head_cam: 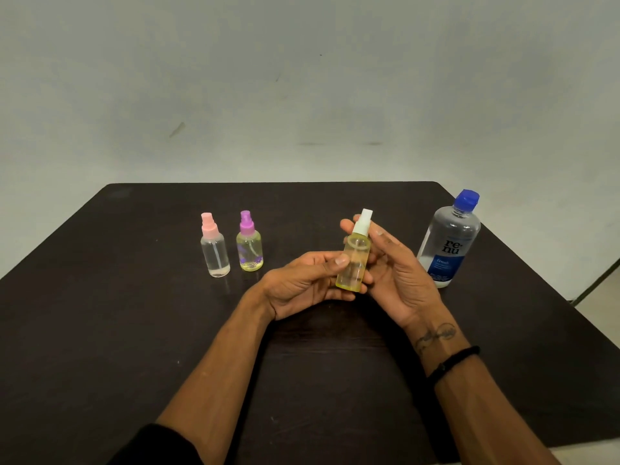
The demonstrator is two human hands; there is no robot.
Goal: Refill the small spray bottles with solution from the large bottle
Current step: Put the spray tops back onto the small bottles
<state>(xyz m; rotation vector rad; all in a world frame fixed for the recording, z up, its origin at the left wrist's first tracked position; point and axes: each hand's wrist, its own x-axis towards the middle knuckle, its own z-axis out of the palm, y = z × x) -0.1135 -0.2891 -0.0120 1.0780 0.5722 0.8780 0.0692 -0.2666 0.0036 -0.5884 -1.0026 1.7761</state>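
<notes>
While both forearms are reaching out over the dark table [134, 330], the head camera is showing the left hand [302, 285] gripping a small yellow spray bottle [354, 260] above the middle of the tabletop. Its thumb is pressing on the near face of the bottle's body and its fingers are curling round behind it, so the lower half of the bottle is sitting between thumb and fingers. The right hand [399, 280] is standing just beside the bottle on its right, palm facing left, with its fingers curving up behind the white spray cap [364, 221] and the thumb tip lying next to the cap's collar; whether those fingers are actually pinching the cap is not clear. The bottle's long axis is running nearly upright, leaning slightly to the right at the top, cap pointing up and away from the person and base pointing down toward the table. To the left, well apart from the hands, a clear bottle with a pink cap [214, 246] and a yellowish bottle with a purple cap [250, 245] are standing upright side by side. On the right, near the table's edge, the large bottle [448, 243] with a blue cap is standing closed, just behind the right hand.
</notes>
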